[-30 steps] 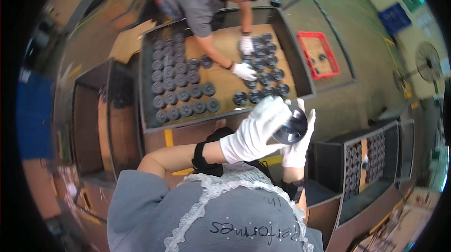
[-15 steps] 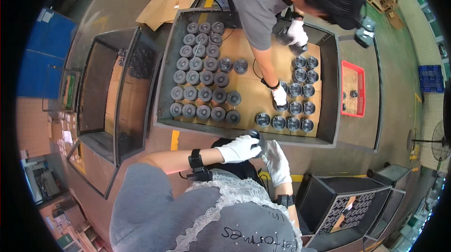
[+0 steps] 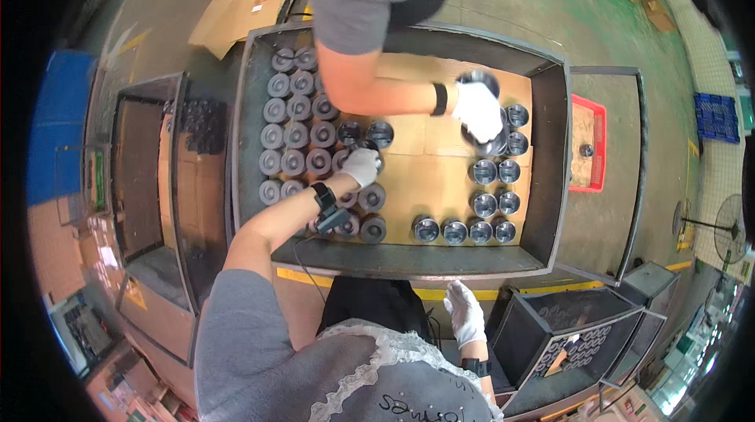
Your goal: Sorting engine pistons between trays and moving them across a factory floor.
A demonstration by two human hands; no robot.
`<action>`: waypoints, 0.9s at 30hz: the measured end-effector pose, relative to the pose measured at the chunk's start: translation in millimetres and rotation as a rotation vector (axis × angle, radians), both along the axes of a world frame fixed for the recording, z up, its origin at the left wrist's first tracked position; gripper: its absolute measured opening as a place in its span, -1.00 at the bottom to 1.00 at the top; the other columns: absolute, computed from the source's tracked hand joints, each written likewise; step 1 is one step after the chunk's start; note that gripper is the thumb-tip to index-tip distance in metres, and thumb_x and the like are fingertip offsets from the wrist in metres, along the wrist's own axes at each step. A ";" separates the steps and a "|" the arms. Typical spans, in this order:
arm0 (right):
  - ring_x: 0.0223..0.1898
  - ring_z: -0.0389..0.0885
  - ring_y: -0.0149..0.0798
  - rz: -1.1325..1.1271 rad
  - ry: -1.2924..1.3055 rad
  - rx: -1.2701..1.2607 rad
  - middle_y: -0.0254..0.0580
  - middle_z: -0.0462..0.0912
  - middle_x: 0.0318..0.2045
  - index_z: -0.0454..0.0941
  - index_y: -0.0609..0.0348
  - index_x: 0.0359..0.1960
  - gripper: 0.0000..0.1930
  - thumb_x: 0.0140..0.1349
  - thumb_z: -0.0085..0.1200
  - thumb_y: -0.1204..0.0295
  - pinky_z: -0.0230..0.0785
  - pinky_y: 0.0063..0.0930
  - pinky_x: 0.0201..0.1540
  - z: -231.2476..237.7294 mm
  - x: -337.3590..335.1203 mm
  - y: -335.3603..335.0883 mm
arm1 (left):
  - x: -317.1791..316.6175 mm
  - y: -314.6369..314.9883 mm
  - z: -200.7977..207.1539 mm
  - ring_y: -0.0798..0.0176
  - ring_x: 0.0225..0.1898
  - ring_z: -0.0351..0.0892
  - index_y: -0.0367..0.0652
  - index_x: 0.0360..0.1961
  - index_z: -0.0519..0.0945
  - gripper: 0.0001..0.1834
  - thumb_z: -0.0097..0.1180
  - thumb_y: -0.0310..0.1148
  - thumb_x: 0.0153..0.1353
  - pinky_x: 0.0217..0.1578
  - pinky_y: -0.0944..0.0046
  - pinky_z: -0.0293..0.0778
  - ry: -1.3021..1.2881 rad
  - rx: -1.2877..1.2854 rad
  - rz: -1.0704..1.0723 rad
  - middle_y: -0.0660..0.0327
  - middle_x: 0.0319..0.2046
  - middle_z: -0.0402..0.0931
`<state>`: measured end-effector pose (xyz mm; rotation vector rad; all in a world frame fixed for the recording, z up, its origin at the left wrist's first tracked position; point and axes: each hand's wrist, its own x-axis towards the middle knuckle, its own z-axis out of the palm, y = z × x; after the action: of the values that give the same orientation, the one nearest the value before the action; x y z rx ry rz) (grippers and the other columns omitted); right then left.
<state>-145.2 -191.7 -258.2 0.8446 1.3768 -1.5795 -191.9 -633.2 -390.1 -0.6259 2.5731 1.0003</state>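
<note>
My white-gloved left hand (image 3: 361,168) reaches into the large dark metal bin (image 3: 393,263). Its fingers are closed on a dark metal piston (image 3: 366,145), partly hidden by the glove, beside the rows of grey pistons (image 3: 296,136) on the left. Two shiny-topped pistons, among them one piston (image 3: 381,133), stand just beyond the hand. My right hand (image 3: 465,313), also gloved, is held outside the bin's near wall, fingers stretched out and holding nothing.
Across the bin, a co-worker's gloved hand (image 3: 480,117) is over shiny pistons (image 3: 483,172) on the right. Cardboard (image 3: 425,139) lines the bin floor. A red tray (image 3: 599,147) lies to the right, a metal-framed bin (image 3: 149,178) left, and a black crate (image 3: 550,312) lower right.
My left hand has carried the piston from in front of me into the bin. My right hand has separated from it and dropped lower. The co-worker has leaned left, their arm now crossing the bin.
</note>
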 end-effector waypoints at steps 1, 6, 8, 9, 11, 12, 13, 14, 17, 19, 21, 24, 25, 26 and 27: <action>0.22 0.44 -0.21 -0.003 0.002 0.026 -0.25 0.54 0.18 0.50 0.08 0.20 -0.57 0.35 0.02 0.21 0.23 -0.33 0.23 -3.7 -1.3 -3.8 | -13.4 -15.4 -9.2 -0.25 -0.18 0.55 -0.25 -0.29 0.58 -0.77 0.01 -0.30 0.25 -0.13 -0.14 0.44 -0.002 -0.009 0.021 -0.18 -0.31 0.57; 0.03 0.56 -0.26 0.358 0.291 0.553 -0.24 0.64 0.00 0.59 0.14 0.07 -0.65 0.33 0.10 0.25 0.34 -0.38 0.15 -32.1 -25.7 -11.6 | -80.7 -66.2 -61.0 -0.23 -0.22 0.56 -0.19 -0.24 0.57 -0.85 -0.01 -0.39 0.28 -0.20 -0.10 0.49 0.139 -0.297 0.008 -0.18 -0.28 0.54; 0.09 0.53 -0.21 0.682 0.520 0.843 -0.12 0.60 0.07 0.54 0.16 0.09 -0.66 0.35 0.06 0.29 0.32 -0.33 0.19 -67.6 -35.0 16.2 | -110.2 -73.7 -87.8 -0.17 -0.14 0.58 -0.13 -0.18 0.58 -0.81 -0.04 -0.33 0.32 -0.15 -0.05 0.52 0.126 -0.370 -0.074 -0.13 -0.25 0.53; 0.10 0.53 -0.14 0.750 0.681 0.950 -0.06 0.59 0.05 0.55 0.18 0.05 -0.68 0.33 0.07 0.31 0.32 -0.28 0.19 -76.4 -41.4 20.7 | -121.4 -79.7 -98.7 -0.18 -0.13 0.57 -0.11 -0.18 0.57 -0.82 -0.06 -0.34 0.33 -0.16 -0.06 0.52 0.089 -0.345 -0.101 -0.12 -0.26 0.52; 0.06 0.54 0.05 0.866 0.962 1.147 0.04 0.61 -0.04 0.57 0.19 -0.08 -0.75 0.22 0.11 0.42 0.35 -0.13 0.18 -94.6 -57.1 22.4 | -133.4 -89.0 -123.1 -0.19 -0.14 0.59 -0.13 -0.18 0.57 -0.80 -0.07 -0.31 0.33 -0.14 -0.05 0.52 0.007 -0.359 -0.154 -0.11 -0.24 0.54; 0.07 0.53 0.06 0.936 1.012 1.182 0.06 0.60 -0.03 0.57 0.21 -0.08 -0.74 0.22 0.11 0.42 0.35 -0.10 0.18 -102.9 -67.2 30.6 | -136.8 -93.1 -135.7 -0.19 -0.14 0.59 -0.13 -0.17 0.57 -0.78 -0.09 -0.30 0.35 -0.14 -0.05 0.53 -0.015 -0.399 -0.206 -0.10 -0.23 0.55; 0.09 0.51 0.07 0.996 1.058 1.251 0.07 0.59 -0.02 0.56 0.23 -0.08 -0.74 0.22 0.09 0.41 0.32 -0.08 0.20 -110.5 -74.9 42.3 | -143.8 -90.4 -145.7 -0.19 -0.15 0.60 -0.12 -0.16 0.58 -0.75 -0.13 -0.28 0.36 -0.13 -0.05 0.53 -0.034 -0.347 -0.195 -0.10 -0.21 0.56; 0.10 0.49 0.08 1.040 1.053 1.302 0.06 0.59 -0.02 0.56 0.23 -0.08 -0.74 0.25 0.06 0.38 0.30 -0.07 0.21 -115.6 -83.0 47.8 | -143.1 -90.1 -154.3 -0.20 -0.16 0.60 -0.11 -0.15 0.58 -0.72 -0.16 -0.25 0.37 -0.13 -0.05 0.53 -0.062 -0.297 -0.184 -0.09 -0.20 0.56; 0.10 0.49 0.03 1.051 0.988 1.320 0.00 0.61 -0.03 0.58 0.18 -0.08 -0.73 0.29 0.04 0.30 0.24 -0.03 0.22 -139.2 -98.4 39.1 | -106.9 -113.1 -162.6 -0.17 -0.14 0.54 -0.24 -0.12 0.53 -0.74 -0.09 -0.32 0.29 -0.10 -0.04 0.48 0.236 -0.377 0.014 -0.07 -0.18 0.53; 0.10 0.50 0.01 1.084 0.893 1.430 -0.02 0.62 -0.03 0.58 0.17 -0.08 -0.72 0.30 0.03 0.27 0.22 0.01 0.23 -144.6 -103.7 78.1 | -128.3 -28.3 -149.1 -0.15 -0.25 0.50 -0.24 -0.17 0.49 -0.80 -0.02 -0.42 0.20 -0.20 -0.04 0.46 0.510 -0.549 -0.095 -0.05 -0.29 0.49; 0.11 0.50 -0.03 1.074 0.933 1.523 -0.10 0.64 -0.03 0.60 0.14 -0.08 -0.71 0.33 0.01 0.22 0.16 0.11 0.26 -151.4 -105.0 94.0 | -130.5 50.9 -104.1 -0.11 -0.38 0.45 -0.19 -0.31 0.47 -0.89 -0.04 -0.50 0.10 -0.40 -0.02 0.41 0.577 -0.065 -0.046 -0.02 -0.40 0.42; 0.09 0.53 -0.10 1.016 0.890 1.543 -0.21 0.65 -0.02 0.64 0.07 -0.16 -0.75 0.32 0.01 0.22 0.02 0.23 0.32 -166.5 -105.7 65.2 | -64.5 134.7 -100.9 -0.07 -0.36 0.55 -0.22 -0.45 0.53 -0.88 -0.03 -0.43 0.07 -0.40 -0.04 0.52 0.263 -0.192 -0.378 -0.06 -0.43 0.46; 0.09 0.53 -0.10 1.009 0.868 1.559 -0.21 0.65 -0.02 0.64 0.07 -0.16 -0.75 0.32 0.01 0.22 0.02 0.23 0.32 -167.3 -105.9 71.5 | -54.0 174.6 -87.5 -0.10 -0.33 0.60 -0.24 -0.42 0.58 -0.83 -0.05 -0.43 0.11 -0.36 -0.05 0.56 0.119 -0.104 -0.554 -0.09 -0.39 0.50; 0.08 0.53 -0.11 0.982 0.888 1.582 -0.23 0.66 -0.05 0.64 0.06 -0.19 -0.77 0.31 0.01 0.24 0.00 0.24 0.33 -169.3 -105.0 72.8 | -31.8 203.5 -89.7 -0.18 -0.39 0.58 -0.27 -0.38 0.58 -0.80 -0.06 -0.39 0.17 -0.35 -0.04 0.56 -0.026 0.056 -0.569 -0.10 -0.38 0.54; 0.06 0.54 -0.13 0.955 0.909 1.599 -0.25 0.67 -0.07 0.64 0.04 -0.22 -0.79 0.30 0.02 0.26 -0.02 0.25 0.34 -171.9 -104.0 71.1 | -3.7 228.7 -104.8 -0.19 -0.40 0.61 -0.26 -0.30 0.60 -0.77 -0.08 -0.38 0.21 -0.36 -0.03 0.57 -0.108 0.066 -0.599 -0.12 -0.34 0.57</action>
<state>-249.2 -120.6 -430.1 -0.0038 3.0584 0.2623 -195.6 -404.5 -494.9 0.1140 2.3855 0.8074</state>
